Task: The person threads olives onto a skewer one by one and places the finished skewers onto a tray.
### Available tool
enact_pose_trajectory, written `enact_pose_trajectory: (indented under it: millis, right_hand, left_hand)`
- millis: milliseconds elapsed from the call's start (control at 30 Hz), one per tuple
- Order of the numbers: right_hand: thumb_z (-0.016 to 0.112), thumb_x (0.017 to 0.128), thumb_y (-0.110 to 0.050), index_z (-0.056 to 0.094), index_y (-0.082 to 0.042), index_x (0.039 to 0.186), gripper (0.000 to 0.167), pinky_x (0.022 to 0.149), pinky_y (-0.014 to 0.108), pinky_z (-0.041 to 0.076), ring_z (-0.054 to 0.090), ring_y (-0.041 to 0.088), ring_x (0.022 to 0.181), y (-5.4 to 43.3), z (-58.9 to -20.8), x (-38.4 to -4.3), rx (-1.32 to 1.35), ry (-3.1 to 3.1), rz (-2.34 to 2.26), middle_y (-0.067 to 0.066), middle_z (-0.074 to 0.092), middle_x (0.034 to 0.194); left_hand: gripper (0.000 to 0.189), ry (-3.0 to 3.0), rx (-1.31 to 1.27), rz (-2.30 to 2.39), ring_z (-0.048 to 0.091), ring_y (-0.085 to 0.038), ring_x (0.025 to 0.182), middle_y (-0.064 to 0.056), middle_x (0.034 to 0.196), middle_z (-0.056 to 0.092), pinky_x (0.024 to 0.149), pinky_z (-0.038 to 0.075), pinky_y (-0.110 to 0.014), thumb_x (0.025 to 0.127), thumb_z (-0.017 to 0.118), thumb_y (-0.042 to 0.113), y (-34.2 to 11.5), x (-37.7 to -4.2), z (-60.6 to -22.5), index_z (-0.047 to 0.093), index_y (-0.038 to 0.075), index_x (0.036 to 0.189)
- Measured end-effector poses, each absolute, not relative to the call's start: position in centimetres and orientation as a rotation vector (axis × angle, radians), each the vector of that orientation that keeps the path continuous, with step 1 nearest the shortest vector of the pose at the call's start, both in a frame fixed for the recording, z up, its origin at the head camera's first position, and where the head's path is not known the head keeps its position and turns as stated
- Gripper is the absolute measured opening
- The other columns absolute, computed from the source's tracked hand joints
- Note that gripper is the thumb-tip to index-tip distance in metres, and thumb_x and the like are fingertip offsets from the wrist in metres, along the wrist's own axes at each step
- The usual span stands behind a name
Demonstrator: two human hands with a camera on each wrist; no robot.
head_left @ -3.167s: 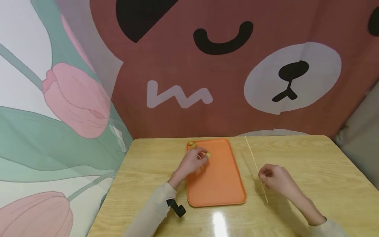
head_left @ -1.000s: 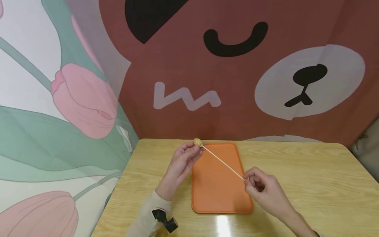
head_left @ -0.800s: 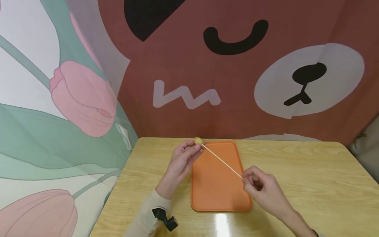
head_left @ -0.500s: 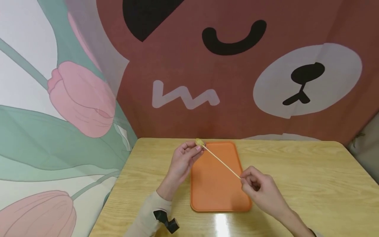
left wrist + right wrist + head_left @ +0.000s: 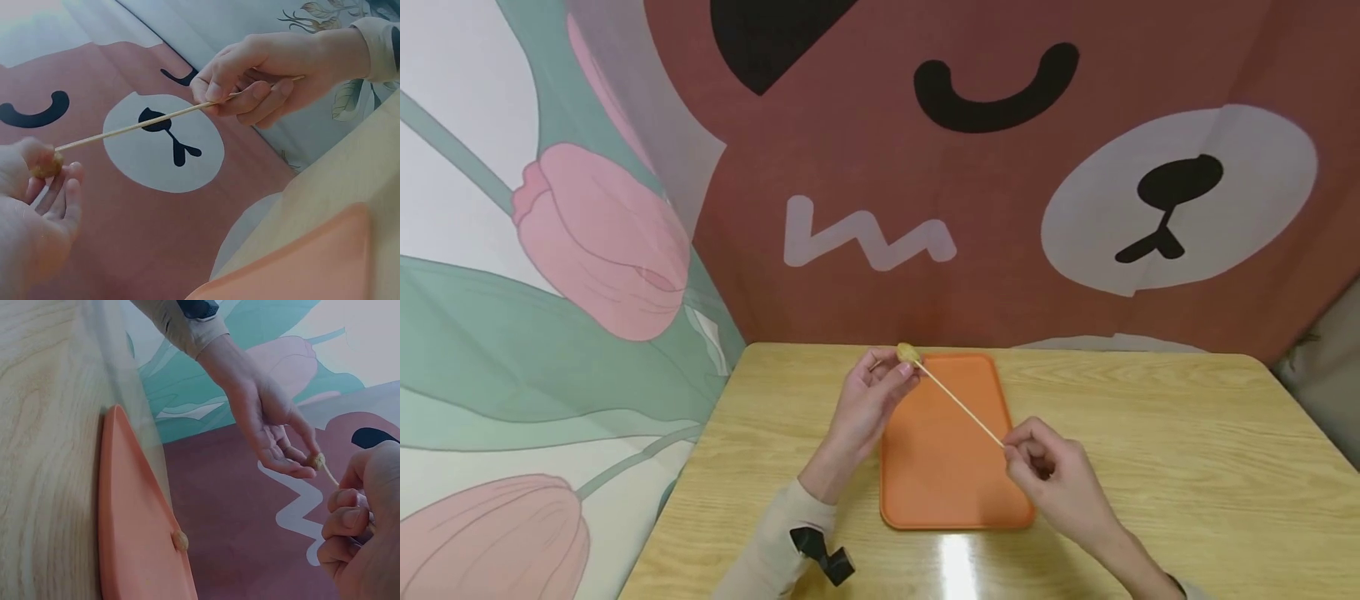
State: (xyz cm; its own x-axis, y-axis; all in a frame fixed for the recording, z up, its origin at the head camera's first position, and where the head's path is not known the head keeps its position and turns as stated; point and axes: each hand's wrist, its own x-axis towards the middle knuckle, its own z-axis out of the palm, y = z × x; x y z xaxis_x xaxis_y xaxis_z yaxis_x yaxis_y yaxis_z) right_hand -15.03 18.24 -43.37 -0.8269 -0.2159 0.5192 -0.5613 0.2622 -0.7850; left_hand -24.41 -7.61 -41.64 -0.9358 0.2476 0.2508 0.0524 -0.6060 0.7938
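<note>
While the left hand (image 5: 862,408) pinches a small yellowish lump (image 5: 907,353) toward the far edge of the counter (image 5: 1157,433), the right hand (image 5: 1056,473), nearer the near edge, pinches a thin skewer (image 5: 958,402) slanting lengthwise forward-left over the orange tray (image 5: 955,496) to meet the lump. No label or writing is legible.

The head view is directed forward and down over the bench (image 5: 1165,433) toward the printed backdrop (image 5: 850,150). Both wrist views are taken from nearer, rolled sideways, the bench being seen lower right in the left one, left in the right one. The tray (image 5: 951,467), left hand (image 5: 865,406) and right hand (image 5: 1063,482) are shared by all three.
</note>
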Motion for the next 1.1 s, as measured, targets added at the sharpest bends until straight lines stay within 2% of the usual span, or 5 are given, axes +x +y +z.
enact_pose_trajectory:
  millis: [167,433,633,1000,1100]
  right_hand:
    - [0.062,0.092,0.017,0.065,-0.014,0.100,0.031,0.041,0.026,0.037,0.040,0.006,0.050,18.1,-43.5,-14.9,0.688,-2.212,1.604,-0.007,0.053,0.063]
    - [0.062,0.093,0.015,0.065,-0.013,0.100,0.029,0.043,0.026,0.039,0.041,0.006,0.051,18.0,-43.2,-14.8,0.723,-2.215,1.640,-0.006,0.053,0.063]
    - [0.061,0.096,0.012,0.064,-0.014,0.100,0.027,0.043,0.025,0.039,0.041,0.007,0.051,17.9,-42.9,-14.4,0.771,-2.235,1.702,-0.006,0.053,0.063]
    - [0.061,0.093,0.016,0.064,-0.014,0.099,0.031,0.041,0.025,0.036,0.039,0.005,0.051,17.7,-43.2,-14.4,0.803,-2.207,1.677,-0.006,0.051,0.063]
    - [0.062,0.093,0.017,0.064,-0.013,0.099,0.031,0.041,0.026,0.036,0.039,0.005,0.051,17.6,-43.1,-14.4,0.807,-2.195,1.676,-0.006,0.051,0.063]
  left_hand:
    - [0.019,1.181,0.590,2.700,0.054,-0.044,0.127,-0.028,0.136,0.054,0.111,0.038,-0.049,0.102,0.062,0.006,-7.8,-24.7,-41.6,0.055,0.002,0.119]
    - [0.042,1.060,0.512,2.722,0.064,-0.025,0.109,-0.014,0.117,0.065,0.094,0.051,-0.029,0.099,0.068,0.009,-7.4,-24.8,-41.6,0.055,-0.004,0.137]
    - [0.025,1.077,0.524,2.734,0.065,-0.022,0.102,-0.012,0.113,0.065,0.088,0.051,-0.028,0.097,0.071,0.006,-7.5,-24.3,-41.7,0.068,0.000,0.121]
    - [0.004,1.086,0.572,2.718,0.063,-0.018,0.093,-0.009,0.110,0.062,0.081,0.049,-0.027,0.093,0.072,0.004,-7.1,-23.8,-41.5,0.072,0.007,0.096]
    - [0.005,1.067,0.567,2.719,0.063,-0.018,0.092,-0.008,0.108,0.063,0.080,0.048,-0.026,0.092,0.073,0.003,-6.9,-23.6,-41.5,0.072,0.006,0.096]
